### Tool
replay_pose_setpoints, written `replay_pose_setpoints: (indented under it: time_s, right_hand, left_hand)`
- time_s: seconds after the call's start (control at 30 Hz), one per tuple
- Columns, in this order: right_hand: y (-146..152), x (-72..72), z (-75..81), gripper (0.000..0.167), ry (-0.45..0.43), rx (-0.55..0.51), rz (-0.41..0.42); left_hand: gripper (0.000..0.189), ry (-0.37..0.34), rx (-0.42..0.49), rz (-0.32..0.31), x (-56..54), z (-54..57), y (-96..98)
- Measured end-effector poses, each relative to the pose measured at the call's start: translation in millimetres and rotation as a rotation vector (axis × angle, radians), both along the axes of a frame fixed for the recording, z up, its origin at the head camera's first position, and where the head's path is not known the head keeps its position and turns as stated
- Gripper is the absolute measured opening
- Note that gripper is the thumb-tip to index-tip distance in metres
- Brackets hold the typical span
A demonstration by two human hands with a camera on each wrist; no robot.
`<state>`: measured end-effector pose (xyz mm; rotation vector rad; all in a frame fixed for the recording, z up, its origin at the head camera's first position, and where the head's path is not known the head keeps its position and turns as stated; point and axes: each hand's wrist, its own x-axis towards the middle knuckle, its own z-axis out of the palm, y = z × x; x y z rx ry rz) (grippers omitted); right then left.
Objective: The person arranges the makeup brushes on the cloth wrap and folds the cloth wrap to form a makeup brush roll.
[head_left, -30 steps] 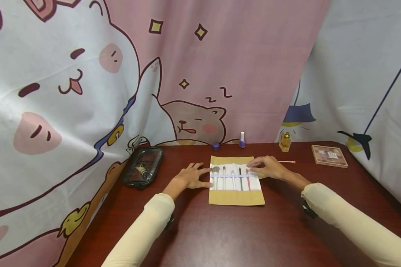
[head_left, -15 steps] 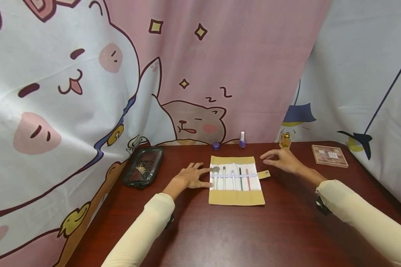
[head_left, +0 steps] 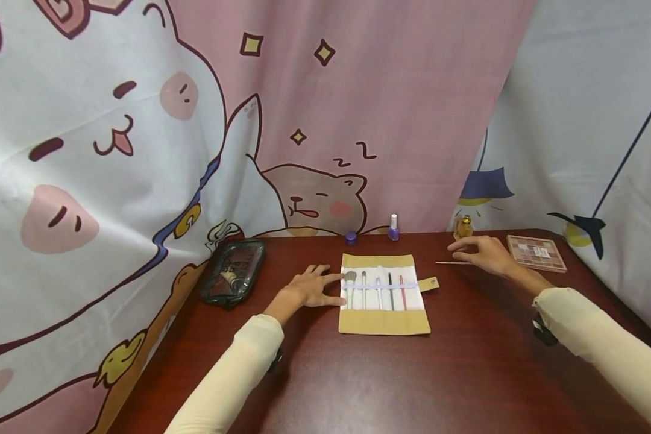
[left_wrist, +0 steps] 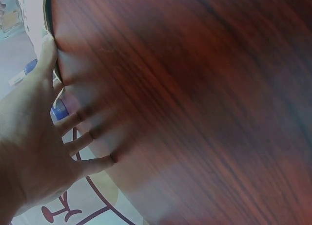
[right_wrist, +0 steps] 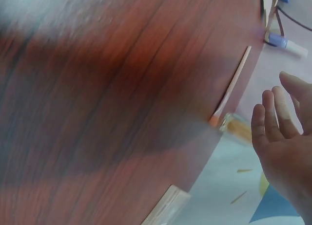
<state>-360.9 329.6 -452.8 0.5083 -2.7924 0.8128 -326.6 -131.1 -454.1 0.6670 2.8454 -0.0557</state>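
My left hand lies with its fingers spread, thumb and index finger touching the left edge of a yellow-and-white fabric brush roll, which is unfolded flat on the dark red wooden surface. Five makeup brushes lie side by side in it beneath a pale lilac band. My right hand holds nothing, its fingers loosely extended above a slim, pale-handled brush with an orange tip, lying right of the roll. Near that hand are a golden glass bottle and a flat, square makeup palette.
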Motion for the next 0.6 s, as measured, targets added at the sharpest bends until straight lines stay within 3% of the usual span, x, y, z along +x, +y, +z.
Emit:
replay_pose_setpoints:
  time_s: [0.3,0.6]
  right_hand:
    - [24,-3.2,-10.2,0.021,0.025,0.034,-0.001]
    - [40,-5.0,-24.1,0.02,-0.027,0.027,0.001]
  left_hand:
    - [0.082,-0.002,0.0,0.005,-0.1,0.4,0.8]
    - [0.083,0.002,0.004,0.009,-0.4,-0.1,0.8]
